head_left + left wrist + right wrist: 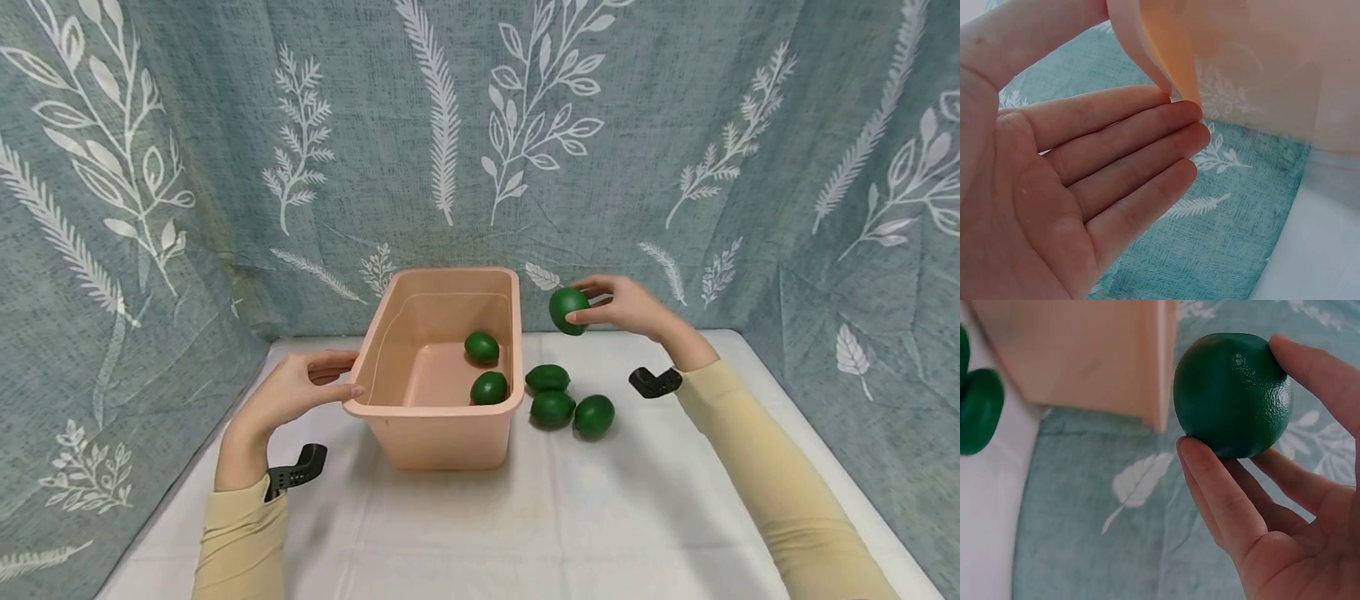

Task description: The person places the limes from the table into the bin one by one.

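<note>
A pink bin [442, 429] stands on the white cloth with two green limes [482, 347] inside, at its right side. The left hand [300, 389] is at the bin's left rim; in the left wrist view that hand [1091, 162] pinches the rim between thumb and index finger, the other fingers straight. Up in the air, right of the bin, the right hand [626, 308] holds a green lime [567, 311]. The right wrist view shows this lime [1232, 395] between the thumb and fingertips of the right hand [1279, 519].
Several green limes [552, 409] lie close together on the white cloth [480, 533], just right of the bin. A blue-green curtain [337, 150] with white leaf patterns hangs behind and at both sides. A black wrist device [655, 382] is by each forearm.
</note>
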